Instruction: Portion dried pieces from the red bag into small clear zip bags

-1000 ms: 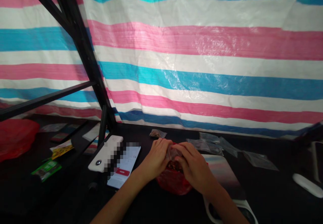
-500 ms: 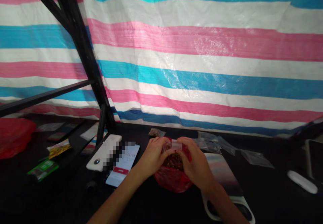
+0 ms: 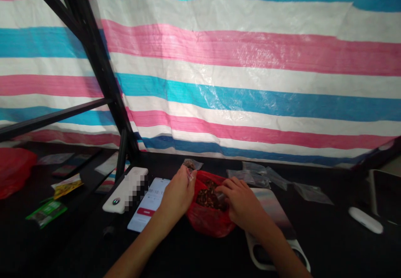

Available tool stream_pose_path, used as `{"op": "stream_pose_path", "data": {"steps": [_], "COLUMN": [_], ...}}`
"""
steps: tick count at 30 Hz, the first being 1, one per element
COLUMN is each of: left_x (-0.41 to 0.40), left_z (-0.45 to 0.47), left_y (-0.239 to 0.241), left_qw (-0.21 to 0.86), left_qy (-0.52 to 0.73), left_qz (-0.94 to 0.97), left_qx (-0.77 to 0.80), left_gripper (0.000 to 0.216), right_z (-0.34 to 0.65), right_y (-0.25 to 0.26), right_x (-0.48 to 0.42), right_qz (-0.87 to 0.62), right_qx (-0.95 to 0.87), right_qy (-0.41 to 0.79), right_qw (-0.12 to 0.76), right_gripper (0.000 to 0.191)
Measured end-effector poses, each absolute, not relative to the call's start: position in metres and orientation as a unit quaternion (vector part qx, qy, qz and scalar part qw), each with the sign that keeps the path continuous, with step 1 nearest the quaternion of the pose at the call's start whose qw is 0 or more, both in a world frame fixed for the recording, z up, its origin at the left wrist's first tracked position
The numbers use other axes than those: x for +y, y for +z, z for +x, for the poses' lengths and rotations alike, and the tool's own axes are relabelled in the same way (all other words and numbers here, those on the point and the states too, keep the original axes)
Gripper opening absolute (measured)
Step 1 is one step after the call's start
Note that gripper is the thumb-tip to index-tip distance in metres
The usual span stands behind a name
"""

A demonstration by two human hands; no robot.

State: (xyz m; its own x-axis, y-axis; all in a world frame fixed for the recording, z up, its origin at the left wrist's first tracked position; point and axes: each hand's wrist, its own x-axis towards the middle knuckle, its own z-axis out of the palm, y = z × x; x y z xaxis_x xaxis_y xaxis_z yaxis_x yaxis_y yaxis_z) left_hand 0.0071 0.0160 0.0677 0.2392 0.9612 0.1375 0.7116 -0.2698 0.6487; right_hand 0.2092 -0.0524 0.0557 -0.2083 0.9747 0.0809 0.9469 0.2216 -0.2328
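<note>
A red plastic bag [image 3: 211,223] sits with its mouth spread, full of small brown dried pieces [image 3: 208,196]. My right hand [image 3: 247,205] reaches in over its right side, fingers curled on a bit of clear plastic, seemingly a small clear bag [image 3: 222,195], partly hidden by the fingers. At the bag's left rim is my left hand [image 3: 180,192], its fingers drawn together around something pale and thin that is blurred. Just beyond those fingertips lies a small clear packet [image 3: 196,163] with brown pieces inside.
Right of the bag, a white kitchen scale [image 3: 275,211] lies partly under my right forearm. Clear bags [image 3: 250,178] lie behind it. A phone [image 3: 148,207] and a white device [image 3: 125,190] are at left, near a black frame post [image 3: 103,73]. A striped sheet [image 3: 234,82] hangs behind.
My hands were together over the red bag with clear plastic between them. They have parted: the left moved to the left rim, the right stays at the right side. The brown contents show more.
</note>
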Motion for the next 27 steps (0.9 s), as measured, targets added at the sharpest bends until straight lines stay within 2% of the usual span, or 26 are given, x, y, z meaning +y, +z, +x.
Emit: {"op": "stream_pose_path", "data": {"steps": [2, 4, 6, 8, 13, 18, 23, 27], "left_x": [0.010, 0.003, -0.001, -0.002, 0.007, 0.022, 0.033, 0.032], "left_z": [0.004, 0.001, -0.002, -0.003, 0.002, 0.007, 0.005, 0.002], "left_y": [0.078, 0.083, 0.078, 0.068, 0.046, 0.041, 0.048, 0.051], "left_qw": [0.206, 0.209, 0.250, 0.300, 0.392, 0.446, 0.395, 0.367], "left_qy": [0.245, 0.168, 0.083, 0.056, 0.145, 0.231, 0.314, 0.293], "left_qz": [0.750, 0.762, 0.784, 0.797, 0.788, 0.743, 0.699, 0.705], "left_qx": [0.579, 0.589, 0.562, 0.522, 0.452, 0.442, 0.506, 0.531], "left_gripper": [0.027, 0.031, 0.031, 0.027, 0.013, 0.015, 0.012, 0.013], "right_z": [0.209, 0.209, 0.209, 0.208, 0.205, 0.206, 0.212, 0.210], "right_y": [0.058, 0.060, 0.061, 0.060, 0.056, 0.058, 0.068, 0.071], "right_x": [-0.052, -0.052, -0.053, -0.054, -0.053, -0.054, -0.060, -0.063], "right_qz": [-0.637, -0.646, -0.647, -0.639, -0.624, -0.638, -0.675, -0.688], "right_qx": [-0.763, -0.756, -0.754, -0.758, -0.763, -0.745, -0.724, -0.716], "right_qy": [0.064, 0.067, 0.072, 0.086, 0.113, 0.141, 0.126, 0.115], "right_qw": [0.088, 0.084, 0.090, 0.100, 0.127, 0.132, 0.072, 0.043], "right_gripper": [0.048, 0.047, 0.045, 0.044, 0.042, 0.041, 0.034, 0.030]}}
